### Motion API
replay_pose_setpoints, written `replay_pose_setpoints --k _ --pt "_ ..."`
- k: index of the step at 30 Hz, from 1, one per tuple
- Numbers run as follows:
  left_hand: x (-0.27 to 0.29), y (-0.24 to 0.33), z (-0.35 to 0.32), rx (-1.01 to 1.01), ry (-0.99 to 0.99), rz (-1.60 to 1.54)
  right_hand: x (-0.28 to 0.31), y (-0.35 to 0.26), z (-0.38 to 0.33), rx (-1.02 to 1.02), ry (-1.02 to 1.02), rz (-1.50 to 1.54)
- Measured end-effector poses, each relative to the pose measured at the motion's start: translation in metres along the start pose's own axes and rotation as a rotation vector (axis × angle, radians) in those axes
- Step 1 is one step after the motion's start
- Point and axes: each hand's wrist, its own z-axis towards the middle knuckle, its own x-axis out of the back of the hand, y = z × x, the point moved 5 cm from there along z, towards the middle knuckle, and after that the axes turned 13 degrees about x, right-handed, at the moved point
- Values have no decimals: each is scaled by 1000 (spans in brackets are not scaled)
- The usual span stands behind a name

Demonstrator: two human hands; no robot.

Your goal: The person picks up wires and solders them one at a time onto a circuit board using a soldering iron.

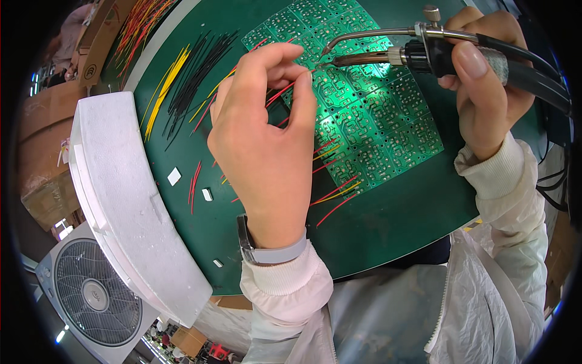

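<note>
A green circuit board panel (pixel 388 130), divided into many small repeated boards, lies on the dark green table. My left hand (pixel 264 115) is over its left edge, thumb and fingers pinching a thin red wire (pixel 280 94) whose end reaches the board. In my right hand (pixel 491 85) is a soldering iron (pixel 364 58) with a curved metal feed tube (pixel 367 33) clamped above it. The iron's tip comes down at the board close to the wire's end; whether they touch I cannot tell. Red and yellow wires (pixel 336 194) stick out from the board's lower left edge.
Bundles of black wires (pixel 197 79) and yellow wires (pixel 165 91) lie left of the board. Small white pieces (pixel 174 176) and loose red wires (pixel 194 187) sit nearer. A white foam block (pixel 115 151) lines the table's left edge, beside a fan (pixel 94 294). Black cables (pixel 539 88) trail right.
</note>
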Motion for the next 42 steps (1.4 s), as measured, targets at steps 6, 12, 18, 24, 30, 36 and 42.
replay_pose_setpoints --k 6,12,18,24,30,36,42 --pt "1 -1 1 13 -8 8 -7 -8 7 -73 -50 6" --pt "1 -3 1 18 0 26 -6 -9 7 -89 -45 8" --pt "2 0 1 20 -9 57 -2 0 -1 -23 -18 62" --pt "2 1 1 15 1 71 -8 -10 7 9 -119 -55" --pt "1 1 0 53 -22 79 -10 -12 7 -60 -72 -31" --pt "2 5 1 -11 7 121 0 3 -2 -33 -62 79" --pt "1 5 -1 -30 43 186 -10 -11 7 -65 -66 -4"
